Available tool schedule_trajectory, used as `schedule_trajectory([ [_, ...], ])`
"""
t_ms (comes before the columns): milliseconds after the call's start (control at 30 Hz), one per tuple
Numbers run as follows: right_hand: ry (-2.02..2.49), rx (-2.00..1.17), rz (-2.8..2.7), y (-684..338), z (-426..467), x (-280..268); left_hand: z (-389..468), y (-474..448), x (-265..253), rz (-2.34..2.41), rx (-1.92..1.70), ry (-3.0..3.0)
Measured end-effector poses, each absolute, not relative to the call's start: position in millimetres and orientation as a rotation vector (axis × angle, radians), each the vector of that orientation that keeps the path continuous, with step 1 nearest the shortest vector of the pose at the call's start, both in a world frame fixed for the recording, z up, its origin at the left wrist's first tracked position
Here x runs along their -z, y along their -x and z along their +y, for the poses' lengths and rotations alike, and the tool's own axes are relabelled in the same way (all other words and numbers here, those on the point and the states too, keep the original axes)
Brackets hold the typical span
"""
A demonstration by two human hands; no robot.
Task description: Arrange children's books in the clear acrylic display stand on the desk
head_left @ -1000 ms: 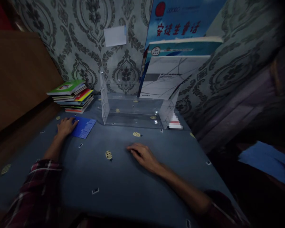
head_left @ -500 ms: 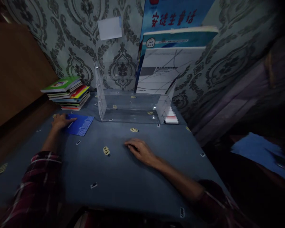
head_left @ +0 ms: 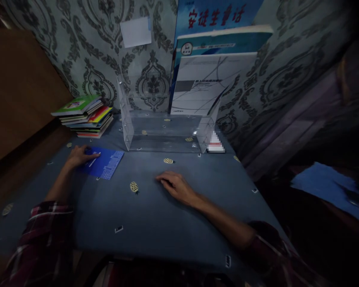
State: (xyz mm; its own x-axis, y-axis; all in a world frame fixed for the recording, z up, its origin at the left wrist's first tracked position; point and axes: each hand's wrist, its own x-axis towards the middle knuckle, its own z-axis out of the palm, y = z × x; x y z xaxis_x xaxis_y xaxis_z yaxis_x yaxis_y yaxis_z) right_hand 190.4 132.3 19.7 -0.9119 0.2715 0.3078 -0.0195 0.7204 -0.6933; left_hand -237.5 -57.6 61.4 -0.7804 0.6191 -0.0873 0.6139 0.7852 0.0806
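At the left of the table, my left hand point(head_left: 77, 156) is closed on a thin blue booklet point(head_left: 105, 161). Its thumb lies across the cover, while the other fingers are at the booklet's left edge and partly hidden. My right hand point(head_left: 177, 186) rests on the tablecloth near the middle, fingers loosely bent, thumb a little apart, holding nothing. Beyond both hands stands a clear plastic rack point(head_left: 164, 144) with see-through side panels. A stack of books point(head_left: 85, 115), a green one on top, sits behind my left hand.
Upright books point(head_left: 209, 85) lean against the patterned wall behind the rack. A small blurred-out white object point(head_left: 215, 144) stands by the rack's right side. A wooden panel point(head_left: 20, 87) borders the left. Off the table's right edge lies a blue cloth-like thing point(head_left: 326, 187).
My left hand and the blue booklet have shifted slightly toward me and to the right. My right hand stays in place on the table. The view has tilted a little.
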Motion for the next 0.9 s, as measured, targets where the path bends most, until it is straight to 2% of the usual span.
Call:
schedule_trajectory([
  [333, 0.184, -0.964, -2.518, -190.1, 131.7, -16.6, -52.4, 197.7, -69.8, 2.897, -0.052, -0.919],
  [567, 0.249, -0.774, -2.5, -192.4, 140.6, -12.0, -52.9, 185.2, -72.5, 2.854, -0.028, -1.015],
  [900, 0.632, -0.43, -2.7, -206.6, 156.2, -17.1, -55.6, 167.2, -71.0, 2.76, -0.031, -1.11],
])
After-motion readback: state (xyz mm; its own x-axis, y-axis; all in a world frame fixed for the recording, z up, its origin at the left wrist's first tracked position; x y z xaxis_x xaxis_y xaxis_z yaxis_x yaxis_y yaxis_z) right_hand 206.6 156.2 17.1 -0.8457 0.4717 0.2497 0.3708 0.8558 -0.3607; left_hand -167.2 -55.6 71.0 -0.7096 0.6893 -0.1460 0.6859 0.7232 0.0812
